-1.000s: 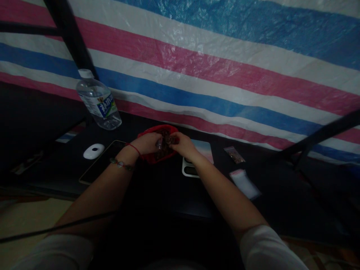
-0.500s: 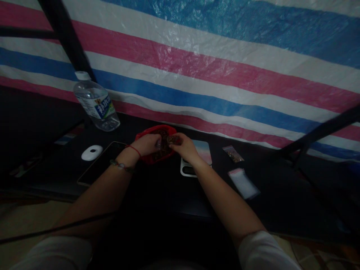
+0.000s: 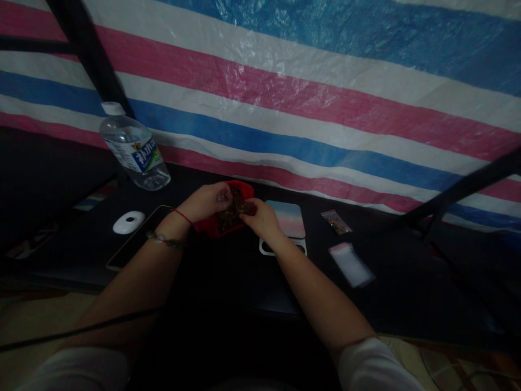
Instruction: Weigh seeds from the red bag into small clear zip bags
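Note:
A red container (image 3: pixel 245 188) holds many small brown pieces (image 3: pixel 228 219). My left hand (image 3: pixel 209 200) is over its left side, fingers closed round something clear, like a small plastic bag (image 3: pixel 223 196). My right hand (image 3: pixel 261 218) is at the container's right edge, its thumb and fingers pinching some brown pieces (image 3: pixel 245 207). Just right of the container lies a scale (image 3: pixel 286 218) with a pale blue and pink top; my right wrist covers part of its front. The image is dark, so single pieces are hard to make out.
A clear bottle (image 3: pixel 140 155) stands at the back left. A white round object (image 3: pixel 128 222) and a dark tablet or phone (image 3: pixel 136 241) lie left. Toward the right lie a small bag with brown contents (image 3: pixel 336 222) and flat clear bags (image 3: pixel 352 265). Striped sheeting hangs behind.
My left hand has moved slightly left and up, showing more of the container's contents. My right hand has lowered slightly toward the brown pieces. The view has shifted a little.

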Action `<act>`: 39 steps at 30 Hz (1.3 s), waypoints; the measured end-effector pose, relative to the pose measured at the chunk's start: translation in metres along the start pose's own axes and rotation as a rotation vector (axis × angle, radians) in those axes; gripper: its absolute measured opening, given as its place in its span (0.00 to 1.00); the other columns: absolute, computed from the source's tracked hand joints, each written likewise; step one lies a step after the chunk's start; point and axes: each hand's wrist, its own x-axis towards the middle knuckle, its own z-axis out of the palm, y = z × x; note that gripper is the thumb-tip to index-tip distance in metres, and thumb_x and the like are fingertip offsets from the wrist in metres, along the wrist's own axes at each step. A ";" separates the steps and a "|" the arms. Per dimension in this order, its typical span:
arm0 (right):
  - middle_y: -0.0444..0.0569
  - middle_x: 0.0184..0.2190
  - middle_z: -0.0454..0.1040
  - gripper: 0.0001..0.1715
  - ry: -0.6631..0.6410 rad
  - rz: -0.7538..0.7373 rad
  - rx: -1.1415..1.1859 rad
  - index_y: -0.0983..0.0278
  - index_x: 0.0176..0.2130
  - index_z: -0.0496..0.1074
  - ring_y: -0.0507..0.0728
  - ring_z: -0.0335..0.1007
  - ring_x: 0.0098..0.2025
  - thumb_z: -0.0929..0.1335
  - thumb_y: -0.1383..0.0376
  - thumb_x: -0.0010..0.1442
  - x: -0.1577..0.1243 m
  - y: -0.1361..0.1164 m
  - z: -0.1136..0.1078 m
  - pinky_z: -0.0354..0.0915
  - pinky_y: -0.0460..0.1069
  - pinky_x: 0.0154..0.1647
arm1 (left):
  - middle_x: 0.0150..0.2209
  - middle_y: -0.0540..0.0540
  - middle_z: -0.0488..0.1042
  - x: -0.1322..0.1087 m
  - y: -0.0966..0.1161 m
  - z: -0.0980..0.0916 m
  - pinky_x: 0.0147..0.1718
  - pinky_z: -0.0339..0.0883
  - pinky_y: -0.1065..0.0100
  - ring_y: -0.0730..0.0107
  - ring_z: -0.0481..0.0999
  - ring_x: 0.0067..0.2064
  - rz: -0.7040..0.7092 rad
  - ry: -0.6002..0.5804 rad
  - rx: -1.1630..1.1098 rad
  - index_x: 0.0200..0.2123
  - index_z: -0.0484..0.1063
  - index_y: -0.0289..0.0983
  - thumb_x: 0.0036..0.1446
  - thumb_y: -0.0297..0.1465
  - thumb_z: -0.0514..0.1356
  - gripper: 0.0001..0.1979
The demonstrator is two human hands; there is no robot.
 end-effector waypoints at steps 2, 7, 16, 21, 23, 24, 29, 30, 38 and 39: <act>0.50 0.41 0.77 0.19 -0.014 -0.016 -0.003 0.64 0.45 0.73 0.57 0.73 0.43 0.72 0.68 0.50 -0.001 0.000 0.002 0.67 0.51 0.46 | 0.37 0.46 0.76 0.000 0.005 0.001 0.37 0.67 0.68 0.66 0.75 0.37 0.070 0.065 -0.098 0.37 0.71 0.38 0.52 0.36 0.57 0.11; 0.51 0.41 0.76 0.18 0.010 -0.025 0.035 0.63 0.43 0.73 0.58 0.73 0.42 0.72 0.67 0.50 -0.003 -0.002 0.006 0.68 0.52 0.44 | 0.35 0.47 0.76 -0.001 0.015 0.008 0.36 0.69 0.66 0.66 0.75 0.36 0.177 0.019 -0.171 0.35 0.71 0.37 0.51 0.38 0.59 0.12; 0.49 0.40 0.76 0.19 0.049 -0.027 0.085 0.63 0.43 0.72 0.58 0.73 0.42 0.73 0.66 0.49 -0.002 0.002 0.003 0.67 0.52 0.44 | 0.36 0.47 0.76 -0.004 0.015 0.005 0.38 0.68 0.65 0.66 0.75 0.37 0.219 0.053 -0.199 0.38 0.72 0.37 0.54 0.36 0.59 0.10; 0.50 0.40 0.76 0.20 0.029 -0.041 0.098 0.63 0.44 0.72 0.57 0.73 0.41 0.73 0.66 0.49 -0.003 0.000 0.003 0.68 0.53 0.43 | 0.37 0.47 0.75 -0.004 0.014 0.007 0.38 0.68 0.66 0.67 0.75 0.38 0.252 0.077 -0.246 0.37 0.71 0.37 0.56 0.35 0.57 0.09; 0.49 0.41 0.76 0.20 0.041 -0.050 0.118 0.62 0.44 0.72 0.57 0.73 0.43 0.73 0.66 0.49 -0.003 -0.001 0.003 0.67 0.53 0.45 | 0.37 0.47 0.75 -0.004 0.014 0.006 0.38 0.68 0.65 0.67 0.75 0.38 0.228 0.118 -0.232 0.38 0.71 0.37 0.56 0.35 0.57 0.09; 0.49 0.42 0.76 0.20 0.044 -0.053 0.124 0.62 0.44 0.72 0.57 0.73 0.44 0.73 0.66 0.49 -0.003 -0.001 0.003 0.67 0.53 0.46 | 0.37 0.47 0.75 -0.004 0.014 0.006 0.37 0.68 0.66 0.67 0.74 0.37 0.218 0.137 -0.223 0.38 0.71 0.37 0.56 0.35 0.57 0.09; 0.50 0.41 0.76 0.19 0.048 -0.070 0.092 0.62 0.43 0.72 0.58 0.73 0.43 0.73 0.65 0.49 -0.005 -0.001 0.001 0.68 0.54 0.45 | 0.35 0.48 0.75 -0.005 0.018 0.007 0.36 0.67 0.67 0.68 0.74 0.36 0.266 0.125 -0.222 0.38 0.71 0.36 0.56 0.34 0.58 0.09; 0.50 0.41 0.76 0.19 0.051 -0.077 0.082 0.62 0.43 0.72 0.59 0.73 0.43 0.73 0.65 0.49 -0.005 -0.001 0.001 0.68 0.54 0.44 | 0.35 0.48 0.75 -0.005 0.018 0.008 0.36 0.67 0.67 0.68 0.74 0.36 0.283 0.111 -0.229 0.38 0.71 0.36 0.56 0.34 0.58 0.09; 0.46 0.40 0.77 0.19 0.087 -0.065 0.123 0.61 0.44 0.70 0.56 0.74 0.42 0.70 0.67 0.50 -0.003 0.006 -0.031 0.67 0.52 0.46 | 0.33 0.48 0.74 -0.004 0.017 0.010 0.32 0.66 0.67 0.69 0.72 0.32 0.151 0.301 -0.172 0.38 0.70 0.36 0.53 0.37 0.59 0.12; 0.45 0.40 0.77 0.18 0.113 -0.067 0.117 0.60 0.43 0.70 0.56 0.74 0.43 0.70 0.66 0.50 -0.003 0.012 -0.040 0.67 0.52 0.47 | 0.33 0.48 0.74 -0.003 0.016 0.011 0.33 0.67 0.67 0.68 0.72 0.32 0.135 0.311 -0.168 0.39 0.69 0.36 0.52 0.38 0.60 0.13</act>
